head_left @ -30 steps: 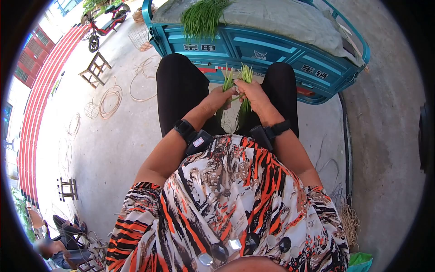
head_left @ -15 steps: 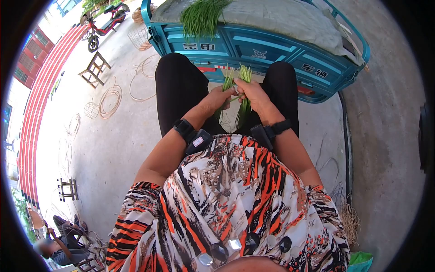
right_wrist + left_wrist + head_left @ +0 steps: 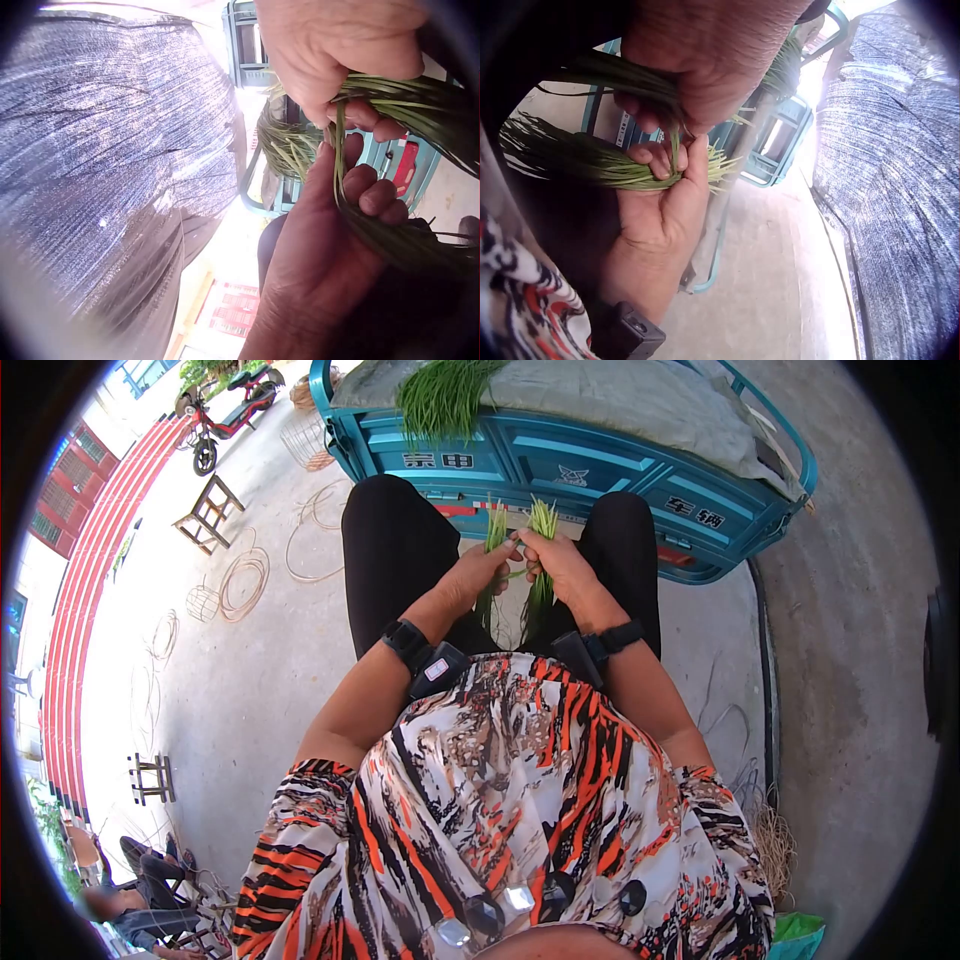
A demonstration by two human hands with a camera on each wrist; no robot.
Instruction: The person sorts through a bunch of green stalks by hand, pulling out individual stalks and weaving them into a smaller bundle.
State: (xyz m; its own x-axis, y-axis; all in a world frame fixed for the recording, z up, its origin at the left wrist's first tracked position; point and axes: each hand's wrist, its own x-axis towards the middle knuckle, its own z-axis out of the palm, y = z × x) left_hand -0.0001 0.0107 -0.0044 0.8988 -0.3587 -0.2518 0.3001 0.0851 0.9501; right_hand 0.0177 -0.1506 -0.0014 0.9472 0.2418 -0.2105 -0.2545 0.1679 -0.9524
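Note:
My left hand (image 3: 484, 572) grips a thinner bunch of chives (image 3: 496, 525) between my knees. Beside it my right hand (image 3: 560, 563) holds a thicker bunch of chives (image 3: 543, 518), pale cut ends up and dark leaves hanging down. Both thumbs and forefingers meet at the middle. In the left wrist view a few strands (image 3: 676, 146) run from one hand to the other, pinched by the fingertips. The right wrist view shows the left hand (image 3: 307, 232) curled round its leaves (image 3: 390, 236), partly in shadow.
A teal cargo tricycle bed (image 3: 590, 470) stands just ahead, a heap of chives (image 3: 445, 400) on its grey cover. Wooden stools (image 3: 208, 513), wire coils (image 3: 243, 585) and a scooter (image 3: 225, 422) are to the left. Another person (image 3: 150, 900) sits at lower left.
The chives in my left hand have gone from leaning to more upright, and the hand has shifted slightly left. The right hand stays nearly still. The seated person's arm has lowered.

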